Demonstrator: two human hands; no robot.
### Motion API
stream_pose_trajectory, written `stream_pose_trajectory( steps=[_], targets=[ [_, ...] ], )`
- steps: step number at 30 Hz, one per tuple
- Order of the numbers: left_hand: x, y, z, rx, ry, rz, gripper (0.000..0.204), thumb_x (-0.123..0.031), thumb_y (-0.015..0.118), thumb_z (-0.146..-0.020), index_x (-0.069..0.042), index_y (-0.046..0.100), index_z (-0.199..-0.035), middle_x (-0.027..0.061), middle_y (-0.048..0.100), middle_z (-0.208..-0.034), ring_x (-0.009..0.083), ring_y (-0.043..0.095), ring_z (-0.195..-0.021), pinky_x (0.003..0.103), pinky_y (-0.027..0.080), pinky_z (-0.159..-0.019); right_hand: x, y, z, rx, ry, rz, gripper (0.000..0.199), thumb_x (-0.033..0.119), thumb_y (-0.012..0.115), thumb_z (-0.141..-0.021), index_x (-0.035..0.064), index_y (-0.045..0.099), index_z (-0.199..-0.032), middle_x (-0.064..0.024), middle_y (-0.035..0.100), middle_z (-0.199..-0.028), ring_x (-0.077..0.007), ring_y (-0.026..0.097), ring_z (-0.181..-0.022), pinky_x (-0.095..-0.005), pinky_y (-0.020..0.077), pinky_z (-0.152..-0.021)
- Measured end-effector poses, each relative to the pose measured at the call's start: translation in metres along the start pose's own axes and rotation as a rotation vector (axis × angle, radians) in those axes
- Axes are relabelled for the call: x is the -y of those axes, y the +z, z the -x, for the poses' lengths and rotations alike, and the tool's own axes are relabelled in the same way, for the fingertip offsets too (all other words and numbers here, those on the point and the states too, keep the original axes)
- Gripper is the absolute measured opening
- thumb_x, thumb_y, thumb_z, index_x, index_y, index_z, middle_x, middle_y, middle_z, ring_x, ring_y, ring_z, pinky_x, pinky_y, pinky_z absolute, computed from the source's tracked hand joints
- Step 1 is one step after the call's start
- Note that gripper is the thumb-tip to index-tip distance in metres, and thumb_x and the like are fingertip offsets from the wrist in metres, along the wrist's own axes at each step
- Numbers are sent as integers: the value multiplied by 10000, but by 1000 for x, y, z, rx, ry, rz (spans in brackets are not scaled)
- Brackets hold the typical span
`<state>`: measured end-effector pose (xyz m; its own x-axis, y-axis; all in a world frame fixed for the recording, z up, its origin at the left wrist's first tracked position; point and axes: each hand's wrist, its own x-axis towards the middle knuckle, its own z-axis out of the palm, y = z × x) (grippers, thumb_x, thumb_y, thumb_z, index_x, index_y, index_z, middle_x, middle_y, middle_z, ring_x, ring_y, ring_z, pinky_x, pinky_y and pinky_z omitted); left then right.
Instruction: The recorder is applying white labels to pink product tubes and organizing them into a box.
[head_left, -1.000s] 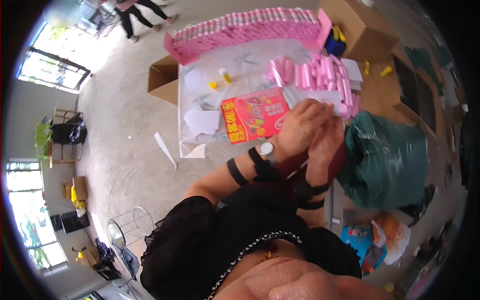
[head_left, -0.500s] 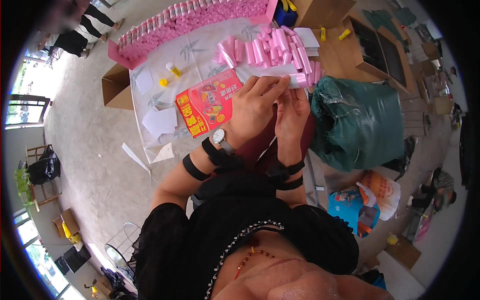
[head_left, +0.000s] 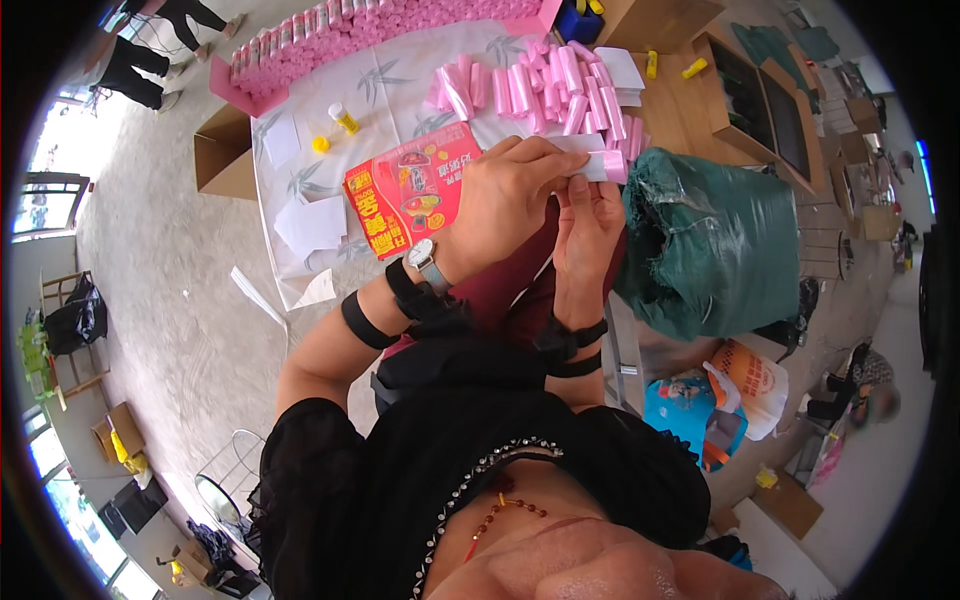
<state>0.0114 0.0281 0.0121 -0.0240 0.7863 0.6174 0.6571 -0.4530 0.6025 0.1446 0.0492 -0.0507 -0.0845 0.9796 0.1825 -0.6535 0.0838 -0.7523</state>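
A bare grey concrete floor (head_left: 170, 290) spreads wide on the left, lit by strong daylight from a window (head_left: 40, 205) at the edge. A counter (head_left: 300, 130) under a white cloth with leaf prints stands on it, an open cardboard box (head_left: 222, 150) beside it. Wooden chairs (head_left: 70, 330) sit near the wall, with what may be a wire rack (head_left: 235, 480) lower down. Dark wooden furniture (head_left: 760, 100) fills the upper right.

Both forearms rise from the lower edge and meet in front of the chest. The left hand (head_left: 505, 200) curls over, fingertips pinched closed, a watch on its wrist. The right hand (head_left: 587, 222) stands upright beneath, fingers pressed against the left fingertips.
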Motion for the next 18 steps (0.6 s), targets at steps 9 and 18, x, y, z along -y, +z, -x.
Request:
stream_pose_trajectory(
  steps=[9,18],
  targets=[
    [6,0,-6,56,-40,94,377,102,664,-812,-80,774,-1124,111,728,-949,314,717,-831,374,577,-697,4,-1,-5,-36,28,70,290,31,652,-1009,-42,613,-1286,-110,704,-1191,-178,683,-1063,-341,573,-956],
    [12,13,-4,26,-58,158,388,103,660,-815,-85,765,-1139,114,716,-943,326,701,-840,378,574,-701,12,-4,-8,-14,50,133,338,81,661,-1018,-39,599,-1327,-101,698,-1210,-163,676,-1072,-329,566,-938]
  ],
)
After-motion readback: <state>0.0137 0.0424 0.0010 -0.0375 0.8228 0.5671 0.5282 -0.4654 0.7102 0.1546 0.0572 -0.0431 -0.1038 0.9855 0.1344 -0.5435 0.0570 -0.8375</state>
